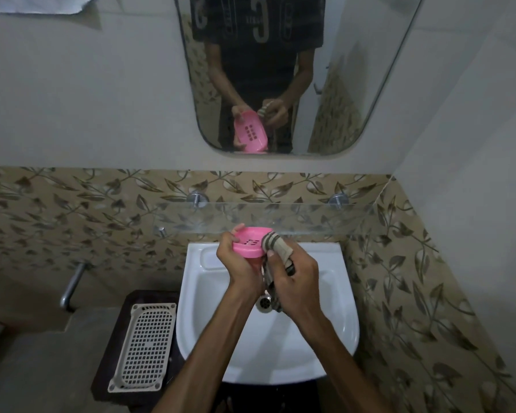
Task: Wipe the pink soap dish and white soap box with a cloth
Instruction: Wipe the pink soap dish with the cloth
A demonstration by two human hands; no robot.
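over sink (337, 338) | left hand (239, 265) grips one pink soap dish (249, 241) | right hand (292, 278) clutches one cloth (276, 247)

A home bathroom: white washbasin (337, 317) under the hands, wall mirror (280, 84) and glass shelf (310, 216) beyond them, leaf-patterned tiles (72, 210) around.

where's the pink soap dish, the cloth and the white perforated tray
pink soap dish (249, 237): head view, on its inner floor beside the drain holes
cloth (276, 244): head view, on the striped bunched end at the dish rim
white perforated tray (145, 345): head view, mid-grid
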